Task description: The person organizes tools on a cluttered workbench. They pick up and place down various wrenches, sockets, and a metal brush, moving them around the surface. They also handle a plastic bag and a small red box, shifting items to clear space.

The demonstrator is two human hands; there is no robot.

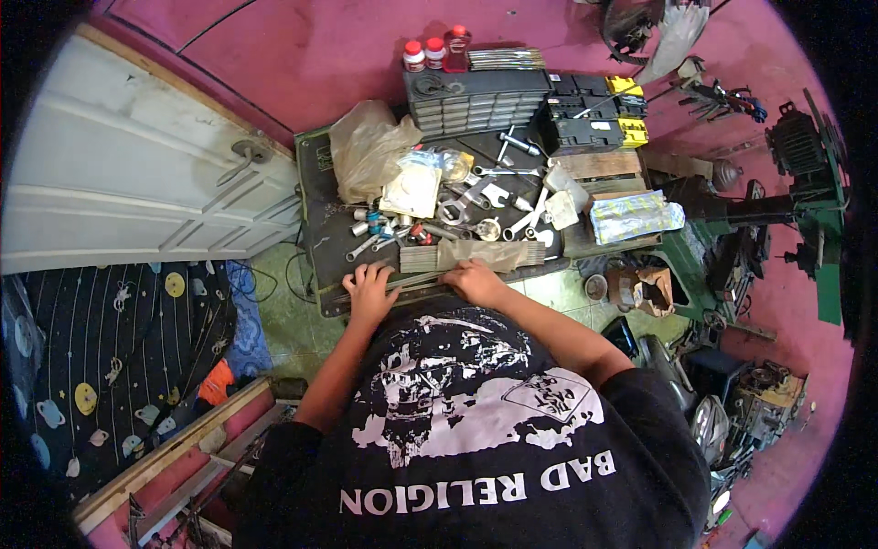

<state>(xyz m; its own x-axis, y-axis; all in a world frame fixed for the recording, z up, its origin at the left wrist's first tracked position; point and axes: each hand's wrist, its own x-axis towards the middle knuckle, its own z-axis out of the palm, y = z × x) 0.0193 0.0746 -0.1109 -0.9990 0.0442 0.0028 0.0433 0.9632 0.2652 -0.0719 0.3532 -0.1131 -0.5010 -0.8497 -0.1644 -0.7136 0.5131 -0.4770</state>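
Observation:
My left hand [369, 291] rests at the front edge of the workbench, its fingers spread apart and thumb pointing inward. My right hand [472, 280] is at the same edge, fingers bent together; what they pinch, if anything, is too small to make out. Just beyond both hands lies a bundle of thin grey rods [422, 256], partly wrapped in brown paper [489, 253]. More thin rods lie along the edge between my hands. Behind the bundle are a spread of loose sockets [375, 221], several spanners [519, 225] and a large open-ended wrench [453, 211].
A crumpled plastic bag [364, 154] sits at the bench's left. A grey drawer cabinet [476, 105] and a black-and-yellow organizer [599, 114] stand at the back. Right of the bench is a green machine [814, 210]; on the left, a white door [155, 165].

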